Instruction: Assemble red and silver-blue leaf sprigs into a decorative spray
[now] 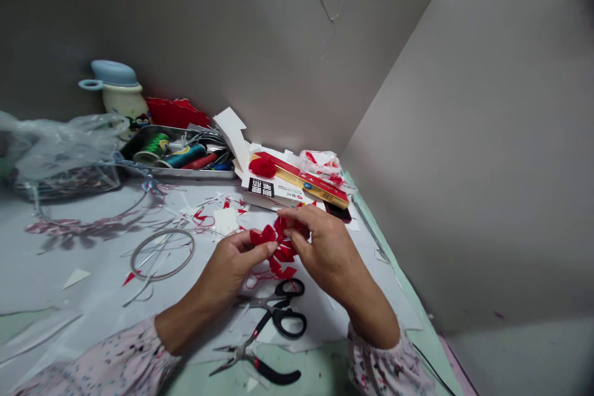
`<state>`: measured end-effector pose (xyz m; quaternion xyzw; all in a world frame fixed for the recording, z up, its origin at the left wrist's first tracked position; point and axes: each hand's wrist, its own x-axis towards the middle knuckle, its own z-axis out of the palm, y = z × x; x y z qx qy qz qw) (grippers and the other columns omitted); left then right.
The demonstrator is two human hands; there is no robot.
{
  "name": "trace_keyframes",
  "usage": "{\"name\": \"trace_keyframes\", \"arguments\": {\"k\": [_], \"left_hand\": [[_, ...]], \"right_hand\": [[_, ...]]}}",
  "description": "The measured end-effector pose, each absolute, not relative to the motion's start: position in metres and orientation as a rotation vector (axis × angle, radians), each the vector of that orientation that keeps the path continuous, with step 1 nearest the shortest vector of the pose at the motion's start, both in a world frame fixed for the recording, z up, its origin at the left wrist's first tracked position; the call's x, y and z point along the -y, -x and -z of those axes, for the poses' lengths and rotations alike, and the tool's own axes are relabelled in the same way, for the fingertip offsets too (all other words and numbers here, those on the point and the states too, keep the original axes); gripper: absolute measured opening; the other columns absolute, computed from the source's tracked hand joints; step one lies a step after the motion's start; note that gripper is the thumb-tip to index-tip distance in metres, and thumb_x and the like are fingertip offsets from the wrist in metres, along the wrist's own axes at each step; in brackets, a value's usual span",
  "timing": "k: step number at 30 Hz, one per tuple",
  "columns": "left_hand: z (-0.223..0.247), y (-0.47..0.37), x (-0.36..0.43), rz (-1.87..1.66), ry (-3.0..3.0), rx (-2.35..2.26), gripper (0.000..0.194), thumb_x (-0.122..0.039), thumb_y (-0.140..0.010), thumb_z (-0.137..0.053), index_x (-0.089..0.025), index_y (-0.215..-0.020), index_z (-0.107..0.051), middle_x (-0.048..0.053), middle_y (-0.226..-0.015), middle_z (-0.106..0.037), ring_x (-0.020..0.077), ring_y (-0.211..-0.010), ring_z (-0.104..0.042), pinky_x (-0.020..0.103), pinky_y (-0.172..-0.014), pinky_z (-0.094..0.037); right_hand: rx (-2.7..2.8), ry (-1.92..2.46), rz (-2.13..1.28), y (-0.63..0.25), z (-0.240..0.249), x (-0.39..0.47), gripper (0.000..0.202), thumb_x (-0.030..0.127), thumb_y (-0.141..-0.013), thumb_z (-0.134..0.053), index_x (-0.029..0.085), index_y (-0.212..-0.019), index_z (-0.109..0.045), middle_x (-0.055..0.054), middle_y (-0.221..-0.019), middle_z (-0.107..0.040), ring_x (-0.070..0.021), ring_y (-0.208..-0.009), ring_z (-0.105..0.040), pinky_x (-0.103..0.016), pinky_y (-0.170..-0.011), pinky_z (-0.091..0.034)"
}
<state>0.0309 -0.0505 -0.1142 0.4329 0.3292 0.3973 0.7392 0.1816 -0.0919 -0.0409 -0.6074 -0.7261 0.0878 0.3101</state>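
Between my two hands is a red fabric flower (284, 252) with several pointed petals. My left hand (239, 257) pinches its left side between thumb and forefinger. On the upper right of the flower, my right hand (320, 241) has thumb and forefinger closed on a petal; the fingers partly hide what they grip. Red thread (260, 278) lies loosely just under the flower. Scissors (290, 309) with black handles rest below my hands, and long-nose pliers (260, 359) with black and red grips lie nearer to me, touching the scissors.
A metal tray (195, 173) holds thread spools and tools at the back. Beside it are a white box (273, 192) and a red-gold box (315, 184). Leftward lie a coil of wire (162, 275), a decorated hoop (93, 219) and a plastic bag (65, 142). A lidded bottle (123, 99) stands behind.
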Motion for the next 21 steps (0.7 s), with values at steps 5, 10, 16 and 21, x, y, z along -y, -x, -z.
{"name": "trace_keyframes", "arguments": {"k": [5, 10, 16, 21], "left_hand": [[0.1148, -0.0307, 0.0501, -0.873, -0.957, -0.722, 0.014, -0.025, -0.074, -0.078, -0.016, -0.085, -0.074, 0.006, -0.081, -0.078, 0.0185, -0.075, -0.071, 0.027, -0.071, -0.053], [0.1147, -0.0306, 0.0498, -0.863, -0.966, -0.74, 0.018, -0.026, -0.072, -0.078, -0.015, -0.087, -0.074, 0.009, -0.085, -0.078, 0.0214, -0.076, -0.071, 0.03, -0.071, -0.055], [0.1156, -0.0305, 0.0498, -0.862, -0.957, -0.713, 0.014, -0.024, -0.075, -0.077, -0.016, -0.086, -0.074, 0.007, -0.084, -0.078, 0.0179, -0.074, -0.07, 0.028, -0.072, -0.054], [0.1155, -0.0306, 0.05, -0.871, -0.935, -0.712, 0.013, -0.023, -0.075, -0.077, -0.016, -0.086, -0.073, 0.006, -0.083, -0.077, 0.0169, -0.074, -0.069, 0.027, -0.072, -0.053]], "right_hand": [[1.945, 1.604, -0.189, -0.1822, 0.0425, 0.0923, 0.031, 0.011, -0.087, -0.054, 0.021, -0.113, -0.068, -0.006, -0.105, -0.071, -0.0209, -0.099, -0.065, -0.037, -0.089, -0.05], [1.946, 1.609, -0.185, -0.1833, 0.044, 0.0915, 0.031, 0.011, -0.086, -0.056, 0.024, -0.112, -0.068, -0.006, -0.106, -0.072, -0.0211, -0.099, -0.065, -0.037, -0.089, -0.051], [1.943, 1.616, -0.18, -0.1826, 0.0432, 0.0916, 0.032, 0.011, -0.085, -0.057, 0.024, -0.112, -0.069, -0.005, -0.107, -0.072, -0.022, -0.1, -0.065, -0.037, -0.09, -0.051], [1.939, 1.621, -0.191, -0.182, 0.0431, 0.0918, 0.033, 0.01, -0.084, -0.057, 0.022, -0.113, -0.069, -0.005, -0.107, -0.072, -0.022, -0.1, -0.065, -0.037, -0.09, -0.05]]}}
